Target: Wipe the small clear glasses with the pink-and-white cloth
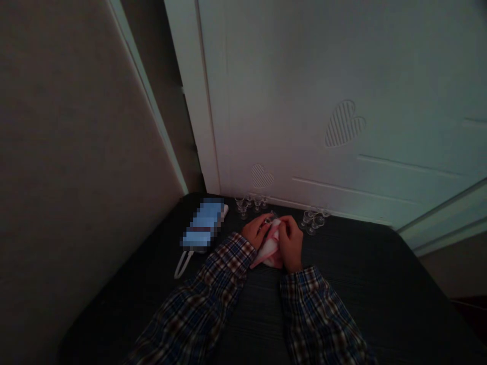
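A pink and white cloth [269, 248] hangs between my hands above the dark tabletop. My left hand [257, 229] is closed around a small clear glass [273, 216], of which only a part shows past the fingers. My right hand [292, 239] is closed on the cloth, its fingertips pinching it beside the glass. Behind my left hand stands a group of small stemmed glasses [243, 207]. Another group of small stemmed glasses [313, 221] stands to the right, beyond my right hand.
A phone [203, 223] with a blurred bright screen lies at the left, with a white looped strap or cable [181, 264] at its near end. A white panel with heart reliefs [266, 126] rises behind the dark table [361, 284]. A wall [95, 126] borders the left side.
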Available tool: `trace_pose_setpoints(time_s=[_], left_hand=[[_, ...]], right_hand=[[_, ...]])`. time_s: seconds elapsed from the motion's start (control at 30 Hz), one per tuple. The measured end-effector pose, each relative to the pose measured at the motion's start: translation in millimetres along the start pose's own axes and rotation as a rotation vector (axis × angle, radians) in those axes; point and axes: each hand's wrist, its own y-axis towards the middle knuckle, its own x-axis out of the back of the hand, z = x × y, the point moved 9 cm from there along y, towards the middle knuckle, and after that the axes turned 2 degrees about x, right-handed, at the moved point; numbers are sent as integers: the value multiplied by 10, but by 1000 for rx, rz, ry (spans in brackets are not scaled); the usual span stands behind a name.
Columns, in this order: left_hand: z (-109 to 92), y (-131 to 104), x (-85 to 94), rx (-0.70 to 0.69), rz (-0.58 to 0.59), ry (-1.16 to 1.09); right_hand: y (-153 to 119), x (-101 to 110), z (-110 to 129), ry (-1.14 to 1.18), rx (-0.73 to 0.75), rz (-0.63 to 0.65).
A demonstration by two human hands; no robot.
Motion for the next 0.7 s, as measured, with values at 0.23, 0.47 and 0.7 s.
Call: trace_pose_setpoints(time_s=[0.23,0.47,0.7], left_hand=[[88,-9,56,94,-54,49],[23,11,124,56,-99,34],[-15,18,85,32,-46,1]], right_hand=[[-4,-15,5,-10,5,15],[1,-2,13,-3,12,5],[4,37,28,-14,15,-26]])
